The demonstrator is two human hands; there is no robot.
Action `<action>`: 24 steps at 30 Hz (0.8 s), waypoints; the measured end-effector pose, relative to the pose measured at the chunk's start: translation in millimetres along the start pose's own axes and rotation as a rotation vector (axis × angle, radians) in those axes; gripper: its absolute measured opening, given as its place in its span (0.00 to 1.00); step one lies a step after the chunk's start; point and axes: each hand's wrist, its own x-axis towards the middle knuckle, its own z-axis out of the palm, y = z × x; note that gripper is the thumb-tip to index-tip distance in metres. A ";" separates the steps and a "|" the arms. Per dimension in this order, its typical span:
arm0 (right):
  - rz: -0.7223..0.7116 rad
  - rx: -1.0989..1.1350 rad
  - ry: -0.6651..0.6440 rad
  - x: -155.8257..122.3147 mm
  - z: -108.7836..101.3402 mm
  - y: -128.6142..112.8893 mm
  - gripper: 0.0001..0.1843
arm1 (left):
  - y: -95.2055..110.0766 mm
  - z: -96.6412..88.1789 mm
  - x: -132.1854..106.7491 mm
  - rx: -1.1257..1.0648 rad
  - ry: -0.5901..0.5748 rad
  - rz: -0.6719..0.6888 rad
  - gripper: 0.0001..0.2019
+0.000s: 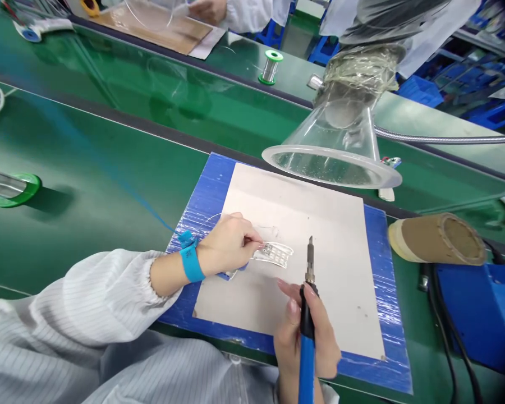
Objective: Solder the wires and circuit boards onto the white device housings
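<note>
Pinching pale panel point(279, 255) by one edge in left grip point(231, 242), over white sheet point(340, 264) — likely to leave its face exposed; holding soldering iron point(307, 322) in right grip point(323, 339), pointed away, apart from panel — with clear funnel point(364, 132) hung nearby, likely for fumes

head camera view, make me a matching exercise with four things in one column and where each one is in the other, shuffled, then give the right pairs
Things
1. blue-and-black pen-shaped tool with a metal tip
2. bright blue wrist strap
3. clear plastic cone
4. small pale grid-patterned piece

Places
A. around the wrist of the left hand
B. pinched at one end by the left hand
C. gripped in the right hand
D. raised above the green work surface, wide mouth downward

Right pairs
1-C
2-A
3-D
4-B
</note>
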 end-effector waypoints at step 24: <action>-0.238 0.085 -0.082 5.5 -8.6 -2.0 0.21 | 1.4 -3.6 1.1 0.075 -0.140 -0.059 0.08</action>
